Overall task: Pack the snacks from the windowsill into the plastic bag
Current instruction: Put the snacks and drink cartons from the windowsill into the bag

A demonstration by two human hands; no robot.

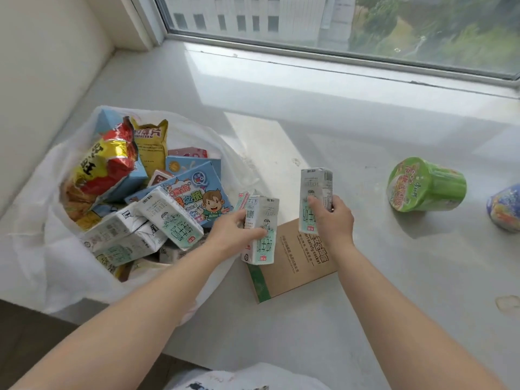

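Windowsill [365,305]: pale, daylit; plastic bag [33,249] gapes left to receive.
Left hand [230,235]: your grip wraps milk carton [261,229], just beside the bag.
Right hand [332,218]: grip holds second carton [315,190], upright, waiting.
Remaining: green noodle cup [427,187], far right.

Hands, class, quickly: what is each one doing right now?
Left hand: grips a milk carton beside the plastic bag.
Right hand: grips another milk carton, held upright above the windowsill.

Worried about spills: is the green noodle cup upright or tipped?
Tipped. The green noodle cup lies on its side on the windowsill, lid facing left.
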